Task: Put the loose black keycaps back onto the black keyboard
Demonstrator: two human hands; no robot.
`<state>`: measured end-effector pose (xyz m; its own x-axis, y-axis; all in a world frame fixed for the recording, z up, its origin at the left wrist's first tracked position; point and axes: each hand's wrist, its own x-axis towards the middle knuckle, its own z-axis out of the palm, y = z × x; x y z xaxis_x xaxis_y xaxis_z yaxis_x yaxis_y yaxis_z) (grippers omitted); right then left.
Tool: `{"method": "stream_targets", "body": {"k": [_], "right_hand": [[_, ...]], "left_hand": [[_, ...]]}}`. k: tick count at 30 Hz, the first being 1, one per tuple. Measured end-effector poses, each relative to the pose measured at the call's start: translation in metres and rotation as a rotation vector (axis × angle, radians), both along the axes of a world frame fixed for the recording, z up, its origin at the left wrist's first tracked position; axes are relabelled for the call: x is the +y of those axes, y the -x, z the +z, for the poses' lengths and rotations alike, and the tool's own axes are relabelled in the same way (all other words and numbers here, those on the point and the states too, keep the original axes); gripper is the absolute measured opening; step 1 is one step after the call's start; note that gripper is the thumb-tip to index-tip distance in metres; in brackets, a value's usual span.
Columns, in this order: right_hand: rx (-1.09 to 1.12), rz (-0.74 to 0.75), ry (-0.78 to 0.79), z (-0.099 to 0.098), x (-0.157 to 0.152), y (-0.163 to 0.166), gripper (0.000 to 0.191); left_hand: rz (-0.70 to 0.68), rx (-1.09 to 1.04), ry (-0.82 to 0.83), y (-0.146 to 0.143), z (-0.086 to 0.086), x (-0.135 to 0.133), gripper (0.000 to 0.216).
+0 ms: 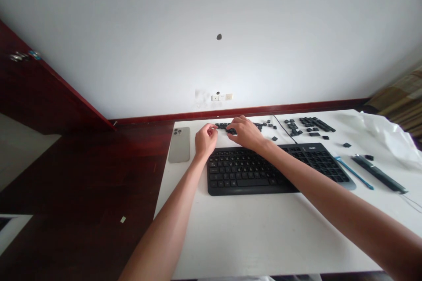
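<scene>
Keycaps (pixel 231 126), small and black, lie loose in a short row on the white worktop (pixel 250 232), just behind the black keyboard (pixel 263 169); the right hand (pixel 246 133) reaches across to this row with fingers curled down and touching the caps, but if it really pinches one I cannot tell, because the fingers cover the place; the left hand (pixel 205 139) hovers just beside, loosely curled with thumb and forefinger close together, and it seems to hold nothing that I can see.

From the head view, more loose caps (pixel 308 125) lie scattered further right, well apart from the hands; near them a thin blue tool (pixel 354 173) and a long dark bar (pixel 379 173) lie beside the right end of the keyboard.

My judgement of the risk: the caps are small and light, so a sweep of the right forearm, which passes low over the keyboard, could push some away or mix the row; a cap could also slip from the fingertips and roll off the far edge.

A grey phone (pixel 179 144) lies face down at the left edge of the worktop; a crumpled white plastic sheet (pixel 389 134) covers the right corner; the floor (pixel 75 184) is dark red wood; the wall (pixel 211 30) is plain white with a small socket (pixel 222 96) low on it.
</scene>
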<state>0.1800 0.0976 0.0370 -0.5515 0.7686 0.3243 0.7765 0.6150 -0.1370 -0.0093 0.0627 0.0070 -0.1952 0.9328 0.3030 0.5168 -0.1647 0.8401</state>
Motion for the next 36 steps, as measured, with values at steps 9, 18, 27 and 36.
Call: {"method": "stream_targets", "body": {"k": [9, 18, 27, 36], "right_hand": [[-0.013, 0.017, 0.051, 0.002, -0.004, 0.008, 0.019], [0.018, 0.039, 0.025, 0.003, 0.007, 0.013, 0.023], [-0.028, 0.048, 0.070, 0.008, 0.007, 0.024, 0.018], [0.267, 0.143, 0.360, 0.029, -0.033, -0.022, 0.017]], "left_hand": [[-0.005, -0.003, -0.009, 0.000, -0.001, 0.001, 0.018], [0.001, -0.017, -0.013, 0.000, -0.001, 0.001, 0.018], [0.005, -0.022, -0.013, 0.000, 0.000, 0.001, 0.018], [0.005, -0.010, 0.013, 0.000, 0.001, -0.001, 0.019]]}}
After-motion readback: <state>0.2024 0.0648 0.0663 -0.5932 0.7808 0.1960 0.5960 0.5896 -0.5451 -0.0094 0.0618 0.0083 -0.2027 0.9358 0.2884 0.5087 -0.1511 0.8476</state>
